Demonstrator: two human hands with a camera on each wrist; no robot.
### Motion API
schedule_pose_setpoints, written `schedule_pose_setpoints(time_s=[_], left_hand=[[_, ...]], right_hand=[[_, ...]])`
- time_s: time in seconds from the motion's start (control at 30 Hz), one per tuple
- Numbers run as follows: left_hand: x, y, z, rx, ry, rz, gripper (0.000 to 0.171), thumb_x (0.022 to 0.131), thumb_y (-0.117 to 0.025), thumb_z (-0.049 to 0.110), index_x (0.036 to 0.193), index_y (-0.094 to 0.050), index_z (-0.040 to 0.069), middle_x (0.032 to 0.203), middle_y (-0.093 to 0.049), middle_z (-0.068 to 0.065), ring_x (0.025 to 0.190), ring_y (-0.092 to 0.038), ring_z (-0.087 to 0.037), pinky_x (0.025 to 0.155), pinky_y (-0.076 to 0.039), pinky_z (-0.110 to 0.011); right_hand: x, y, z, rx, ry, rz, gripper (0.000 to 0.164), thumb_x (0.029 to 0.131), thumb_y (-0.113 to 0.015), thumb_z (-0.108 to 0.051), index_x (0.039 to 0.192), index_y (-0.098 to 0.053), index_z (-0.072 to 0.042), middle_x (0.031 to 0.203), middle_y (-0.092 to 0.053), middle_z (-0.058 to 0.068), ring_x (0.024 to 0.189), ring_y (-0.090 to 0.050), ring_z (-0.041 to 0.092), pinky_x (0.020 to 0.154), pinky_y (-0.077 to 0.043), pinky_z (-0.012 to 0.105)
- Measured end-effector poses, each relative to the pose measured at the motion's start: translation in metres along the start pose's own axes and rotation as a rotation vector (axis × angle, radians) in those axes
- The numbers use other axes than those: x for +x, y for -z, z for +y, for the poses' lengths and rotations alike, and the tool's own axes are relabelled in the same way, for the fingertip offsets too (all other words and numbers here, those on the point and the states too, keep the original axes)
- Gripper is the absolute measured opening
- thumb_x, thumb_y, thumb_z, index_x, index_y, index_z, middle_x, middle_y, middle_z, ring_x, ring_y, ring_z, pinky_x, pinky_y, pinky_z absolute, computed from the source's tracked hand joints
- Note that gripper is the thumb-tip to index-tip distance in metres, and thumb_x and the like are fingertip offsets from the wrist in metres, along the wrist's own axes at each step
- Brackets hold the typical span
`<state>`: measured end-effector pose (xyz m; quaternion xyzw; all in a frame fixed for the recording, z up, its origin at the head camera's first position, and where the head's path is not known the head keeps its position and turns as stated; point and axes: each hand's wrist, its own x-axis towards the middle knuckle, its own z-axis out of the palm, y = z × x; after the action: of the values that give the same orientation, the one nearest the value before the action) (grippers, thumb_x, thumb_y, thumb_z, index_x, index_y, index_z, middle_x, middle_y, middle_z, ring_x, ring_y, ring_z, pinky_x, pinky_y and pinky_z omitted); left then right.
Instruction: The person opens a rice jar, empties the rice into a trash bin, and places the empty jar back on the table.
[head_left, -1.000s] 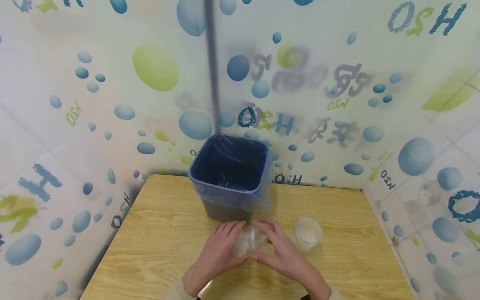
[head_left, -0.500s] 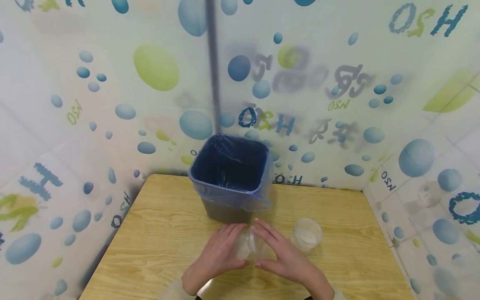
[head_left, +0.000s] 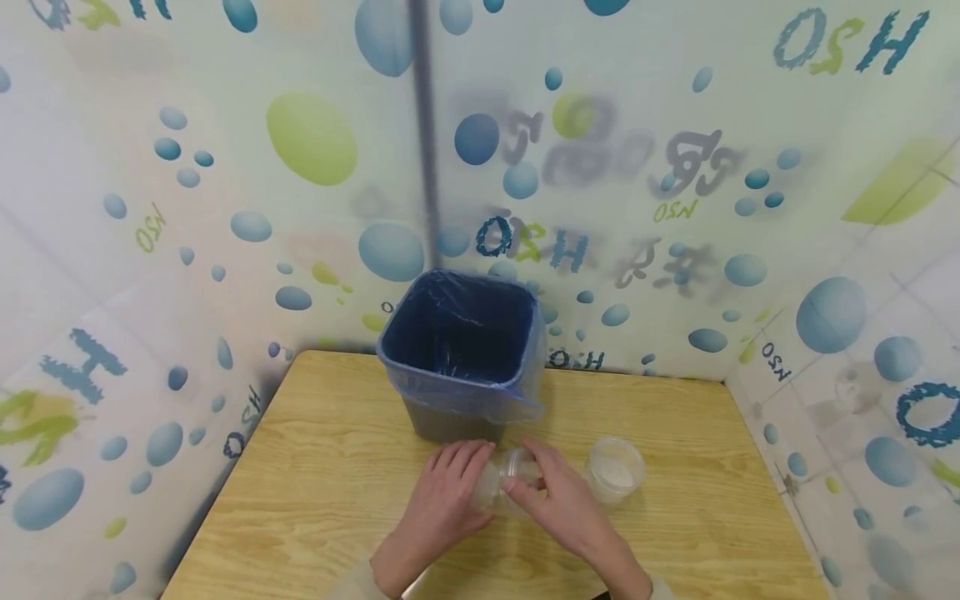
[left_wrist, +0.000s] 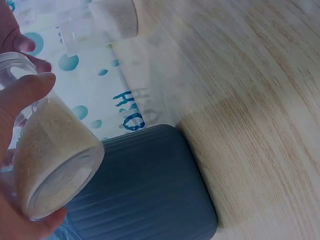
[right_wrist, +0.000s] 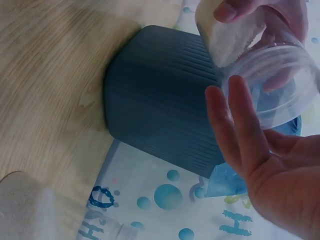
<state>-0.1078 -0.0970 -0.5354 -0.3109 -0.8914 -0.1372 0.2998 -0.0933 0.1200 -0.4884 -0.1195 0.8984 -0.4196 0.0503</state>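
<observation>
A clear plastic jar (head_left: 489, 490) lies tilted on its side between my two hands, in front of the bin. Pale, fine grains fill part of it, plain in the left wrist view of the jar (left_wrist: 60, 145). My left hand (head_left: 441, 500) grips its body, with the thumb across the side near the neck. On the ridged, see-through mouth end (right_wrist: 272, 82), my right hand (head_left: 566, 500) has its thumb in front and fingers curled round behind. Another clear jar (head_left: 613, 471), holding similar white contents, stands upright just right of my right hand.
A dark bin (head_left: 453, 421) with a blue plastic liner (head_left: 517, 400) stands open-topped behind my hands. The wooden table (head_left: 300, 483) backs onto a patterned curtain (head_left: 637, 317), which also rises at both sides.
My right hand loosened from the jar's mouth end half a second ago, its fingers spreading, and now grips it again with the thumb brought over the ridges. The left hand keeps its hold.
</observation>
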Motion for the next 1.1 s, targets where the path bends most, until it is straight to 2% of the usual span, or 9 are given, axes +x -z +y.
schedule_pose_setpoints(time_s=[0.13, 0.3, 0.5, 0.7, 0.77, 0.87, 1.0, 1.1], left_hand=[[-0.001, 0.001, -0.001, -0.013, 0.007, -0.004, 0.098, 0.047, -0.100, 0.041, 0.130, -0.063, 0.006, 0.125, -0.066, -0.008, 0.110, -0.065, -0.028, 0.091, -0.055, -0.048], [-0.001, 0.001, -0.002, -0.042, 0.008, 0.020, 0.097, 0.045, -0.099, 0.040, 0.129, -0.063, 0.006, 0.124, -0.066, -0.008, 0.107, -0.065, -0.029, 0.089, -0.056, -0.047], [-0.001, -0.001, -0.002, -0.074, 0.009, 0.059, 0.096, 0.047, -0.098, 0.040, 0.129, -0.062, 0.006, 0.122, -0.067, -0.007, 0.107, -0.065, -0.027, 0.088, -0.055, -0.046], [-0.001, -0.003, -0.002, -0.116, 0.006, 0.072, 0.096, 0.050, -0.097, 0.042, 0.131, -0.061, 0.005, 0.122, -0.067, -0.008, 0.108, -0.066, -0.026, 0.089, -0.055, -0.044], [-0.001, -0.002, -0.002, -0.130, 0.001, 0.078, 0.096, 0.049, -0.098, 0.041, 0.131, -0.061, 0.005, 0.122, -0.067, -0.008, 0.108, -0.066, -0.026, 0.088, -0.055, -0.044], [-0.001, -0.002, -0.002, -0.139, -0.003, 0.080, 0.098, 0.049, -0.098, 0.041, 0.131, -0.061, 0.005, 0.122, -0.067, -0.009, 0.107, -0.065, -0.026, 0.087, -0.055, -0.044], [-0.001, -0.001, -0.002, -0.136, -0.005, 0.077, 0.097, 0.050, -0.098, 0.042, 0.131, -0.060, 0.004, 0.122, -0.066, -0.009, 0.107, -0.065, -0.026, 0.087, -0.056, -0.044], [-0.001, -0.001, -0.001, -0.130, 0.001, 0.071, 0.096, 0.051, -0.097, 0.042, 0.131, -0.060, 0.004, 0.122, -0.066, -0.009, 0.107, -0.065, -0.026, 0.087, -0.056, -0.044]], right_hand=[[-0.001, 0.001, 0.002, 0.057, 0.043, -0.014, 0.071, 0.096, -0.069, -0.051, 0.151, -0.050, -0.011, 0.145, -0.056, 0.012, 0.106, -0.067, 0.024, 0.075, -0.058, 0.028], [-0.002, 0.002, 0.006, 0.108, 0.140, -0.024, 0.071, 0.093, -0.076, -0.045, 0.152, -0.049, -0.017, 0.145, -0.055, 0.010, 0.119, -0.063, 0.027, 0.083, -0.060, 0.029], [-0.005, 0.007, 0.007, -0.001, 0.310, 0.017, 0.072, 0.091, -0.079, -0.043, 0.153, -0.049, -0.021, 0.150, -0.053, 0.007, 0.127, -0.059, 0.029, 0.089, -0.059, 0.036], [-0.007, 0.012, 0.012, -0.160, 0.522, 0.051, 0.078, 0.091, -0.078, -0.044, 0.156, -0.046, -0.018, 0.157, -0.049, 0.004, 0.143, -0.047, 0.030, 0.106, -0.049, 0.053], [-0.006, 0.013, 0.015, -0.179, 0.584, 0.049, 0.079, 0.092, -0.078, -0.044, 0.157, -0.044, -0.016, 0.158, -0.048, 0.004, 0.144, -0.045, 0.030, 0.108, -0.046, 0.053], [-0.004, 0.014, 0.019, -0.187, 0.653, 0.043, 0.079, 0.092, -0.079, -0.041, 0.157, -0.044, -0.012, 0.159, -0.046, 0.004, 0.144, -0.044, 0.030, 0.114, -0.042, 0.046], [-0.002, 0.014, 0.022, -0.181, 0.705, 0.027, 0.078, 0.092, -0.079, -0.037, 0.157, -0.043, -0.010, 0.161, -0.042, 0.007, 0.145, -0.042, 0.032, 0.119, -0.034, 0.038], [-0.003, 0.014, 0.021, -0.171, 0.677, 0.026, 0.082, 0.093, -0.076, -0.046, 0.158, -0.041, -0.012, 0.163, -0.039, 0.011, 0.146, -0.042, 0.033, 0.115, -0.041, 0.043]])
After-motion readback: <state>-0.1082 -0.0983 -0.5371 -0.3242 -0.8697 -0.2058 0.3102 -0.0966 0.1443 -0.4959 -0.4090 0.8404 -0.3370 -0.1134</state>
